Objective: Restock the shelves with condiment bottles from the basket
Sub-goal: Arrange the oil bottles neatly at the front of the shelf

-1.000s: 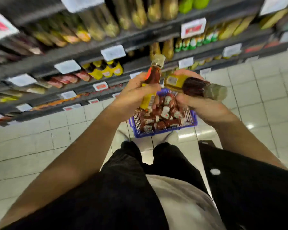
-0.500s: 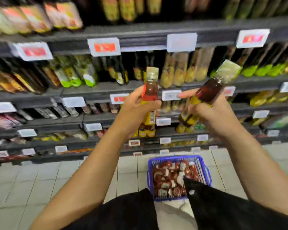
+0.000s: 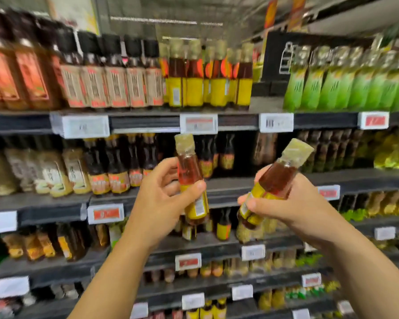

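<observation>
Condiment bottles, two of them, are in our hands in front of the shelves. Left hand (image 3: pixel 158 203) has its grip wrapped round the left bottle (image 3: pixel 191 180) at the yellow label, thumb across the front, bottle near upright. Right hand (image 3: pixel 283 203) has its grip pinching the right bottle (image 3: pixel 270 183) low on the label, cap tilted up and to the right. Both are amber liquid, yellow label, pale cap. The two bottles are apart, not touching. Basket not in view.

Matching row of yellow-label bottles (image 3: pixel 207 77) stands on the top shelf (image 3: pixel 145 122), above our hands. Beside that row, to its right, there is a bare gap on the shelf (image 3: pixel 266 103) before the green bottles (image 3: pixel 346 81); likely the slot to fill, we judge.

To do it well: raise one bottle at a time, straighten the tilted one first so the base lands flat. We hold low on the body so fingers clear the neighbours. Set it just beside the last yellow one, label facing out, then slide it back. Don't knock the front row. View is blurred, so price tags (image 3: pixel 198 123) are unreadable.
</observation>
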Available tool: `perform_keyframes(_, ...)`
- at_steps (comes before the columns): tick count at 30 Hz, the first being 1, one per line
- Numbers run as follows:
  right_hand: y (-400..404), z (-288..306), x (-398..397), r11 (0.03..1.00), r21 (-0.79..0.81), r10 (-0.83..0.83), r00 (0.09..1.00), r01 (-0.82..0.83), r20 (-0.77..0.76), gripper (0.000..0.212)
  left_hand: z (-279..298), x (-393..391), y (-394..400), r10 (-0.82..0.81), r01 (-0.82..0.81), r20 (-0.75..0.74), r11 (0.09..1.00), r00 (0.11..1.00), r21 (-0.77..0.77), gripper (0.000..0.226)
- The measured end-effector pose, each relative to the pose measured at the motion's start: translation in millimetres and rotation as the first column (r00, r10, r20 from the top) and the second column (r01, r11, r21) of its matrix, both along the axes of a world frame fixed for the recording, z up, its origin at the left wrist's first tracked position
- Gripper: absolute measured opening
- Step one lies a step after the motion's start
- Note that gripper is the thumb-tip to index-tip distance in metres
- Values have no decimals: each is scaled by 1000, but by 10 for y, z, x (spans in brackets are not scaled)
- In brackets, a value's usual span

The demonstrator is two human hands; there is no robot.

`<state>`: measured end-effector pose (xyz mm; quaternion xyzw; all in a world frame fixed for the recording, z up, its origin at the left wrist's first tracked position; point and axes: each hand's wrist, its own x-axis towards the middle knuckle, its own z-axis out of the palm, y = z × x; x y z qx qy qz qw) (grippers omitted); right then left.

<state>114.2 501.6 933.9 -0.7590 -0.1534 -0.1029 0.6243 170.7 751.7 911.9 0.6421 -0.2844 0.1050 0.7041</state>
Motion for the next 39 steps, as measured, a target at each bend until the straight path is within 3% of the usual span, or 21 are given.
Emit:
perform_keyframes(7, -248, 783, 563, 997, -25, -63, 987, 67, 145, 42, 602, 473, -52, 166, -169, 195, 986, 967, 2, 41)
perform_keyframes(11, -520, 1230, 965, 977, -57, -180, 943, 203, 279, 52, 1022, 725, -256, 165, -167, 266, 986, 950, -14, 41)
perform_keyframes(14, -726, 1427, 1324, 967, -41, -232, 932, 252, 280, 51, 1260, 872, -489, 159, -169, 320, 986, 934, 2, 40)
perform_keyframes(21, -964, 1420, 2058, 911, -176, -328, 913, 373, 242, 50, 1528, 1173, -998, 175, -226, 407, 971, 896, 79, 33)
perform_keyframes(26, -894, 1409, 2342, 816, -314, -405, 868, 485, 288, 54, 1569, 1335, -1190, 144, -214, 391, 966, 909, 143, 32)
perform_keyframes(32, -790, 1406, 2218, 688, -467, -448, 831, 556, 329, 56, 1566, 1409, -1299, 133, -222, 378, 954, 916, 203, 31)
perform_keyframes(35, -803, 1366, 1902, 650, -405, -489, 762, 643, 425, 56, 1576, 1427, -1344, 136, -230, 379, 949, 915, 214, 35)
perform_keyframes(37, -846, 1314, 1647, 729, -252, -452, 724, 636, 521, 43, 1587, 1442, -1389, 149, -245, 380, 945, 913, 218, 37)
perform_keyframes(39, -827, 1265, 1419, 863, -221, -316, 826, 455, 466, 50, 1611, 1447, -1475, 152, -259, 393, 937, 907, 236, 37)
